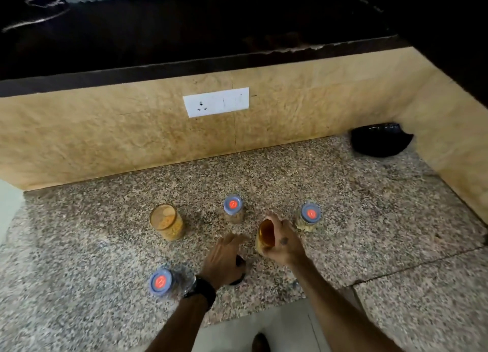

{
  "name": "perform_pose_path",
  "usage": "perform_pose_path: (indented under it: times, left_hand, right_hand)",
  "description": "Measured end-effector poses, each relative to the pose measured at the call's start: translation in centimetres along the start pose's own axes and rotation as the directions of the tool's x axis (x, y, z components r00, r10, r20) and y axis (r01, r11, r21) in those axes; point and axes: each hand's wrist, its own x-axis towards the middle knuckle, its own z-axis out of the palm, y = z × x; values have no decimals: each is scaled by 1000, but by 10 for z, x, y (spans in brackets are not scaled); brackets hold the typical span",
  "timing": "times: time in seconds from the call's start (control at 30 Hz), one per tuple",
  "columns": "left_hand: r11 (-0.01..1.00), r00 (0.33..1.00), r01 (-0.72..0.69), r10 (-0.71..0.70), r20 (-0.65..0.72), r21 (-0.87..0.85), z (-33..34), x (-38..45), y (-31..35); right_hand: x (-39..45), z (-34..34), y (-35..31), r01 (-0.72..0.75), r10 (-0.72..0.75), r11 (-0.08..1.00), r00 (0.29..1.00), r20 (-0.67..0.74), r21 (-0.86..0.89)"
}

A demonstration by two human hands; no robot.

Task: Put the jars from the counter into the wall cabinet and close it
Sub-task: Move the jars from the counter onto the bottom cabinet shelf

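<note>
**First jar in hand, five more waiting on the speckled stone**

Head view: the right hand (282,243), just right of centre in the lower frame, has its grip wrapped around a small amber-tinted clear jar (265,236) that shows no lid and tilts slightly on or just above the speckled brown granite surface (369,219). The left hand (224,259), fingers loosely spread and grasping nothing, hovers over a dark round object (239,269), possibly a black-lidded jar; too much is hidden to be sure.

The step in hand looks like the first pick-up. Next, the jar must be lifted towards the dark cabinet underside (184,34) across the top of the frame; whether its door stands open cannot be told.

Elsewhere on the surface stand a clear cylindrical jar of yellow-orange grains (167,222) at centre left and three clear plastic jars with round blue lids and red centre buttons: one at centre (233,209), one to the right (309,217), one at lower left (161,281). All look smooth, rigid and easily gripped. A glossy black bag (380,140) sits in the far right corner, against the beige backsplash carrying a white switch plate (216,102).
</note>
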Motion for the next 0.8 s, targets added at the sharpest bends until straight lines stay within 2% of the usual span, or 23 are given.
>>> perform_pose_path:
  times: [0.1, 0.23, 0.3, 0.37, 0.4, 0.43, 0.5, 0.57, 0.6, 0.63, 0.67, 0.73, 0.8]
  left_hand:
    - [996, 993, 58, -64, 94, 60, 35, -20, -14]
    - [994, 993, 69, -77, 91, 90, 35, -31, -12]
    - [997, 998, 65, -66, 15, 48, 6, -36, 1]
    - [1000, 985, 4, -5, -173, -2, -41, -51, 19]
    - [999, 949, -37, 40, -314, 16, -72, -62, 28]
    - [995, 872, -76, 101, -479, 71, -104, -70, 36]
    - [980, 660, -95, 192, -726, 173, -165, -85, 51]
    - [963, 459, -144, 270, -846, 229, -240, -100, 64]
    - [955, 413, -136, 295, -861, 262, -269, -100, 69]
    - [954, 410, -78, 296, -863, 291, -297, -102, 74]
    - [951, 435, -2, 278, -856, 308, -319, -104, 78]
    - [942, 535, 119, 206, -819, 315, -344, -104, 80]
    - [913, 644, 201, 150, -750, 355, -353, -105, 75]
  right_hand:
    - [-18, -4, 0, 20, -12, 994, 997, -71, 104]
    - [-51, -31, -16, 147, -122, 979, 977, -174, 142]
    - [-69, -53, -34, 270, -227, 953, 936, -268, 136]
    - [-90, -85, -57, 389, -320, 911, 877, -358, 139]
    - [-103, -105, -71, 437, -354, 891, 840, -410, 125]
    - [-112, -128, -85, 462, -362, 878, 811, -460, 123]
    - [-130, -171, -113, 485, -319, 855, 773, -549, 185]
    - [-144, -222, -152, 570, -337, 803, 675, -656, 174]
    - [-149, -242, -166, 611, -359, 777, 630, -689, 154]
    - [-153, -262, -185, 656, -393, 746, 576, -717, 118]
    - [-156, -278, -203, 699, -428, 712, 515, -743, 74]
    - [-155, -301, -233, 742, -447, 669, 448, -774, 43]
    - [-149, -312, -259, 751, -442, 659, 426, -789, 37]
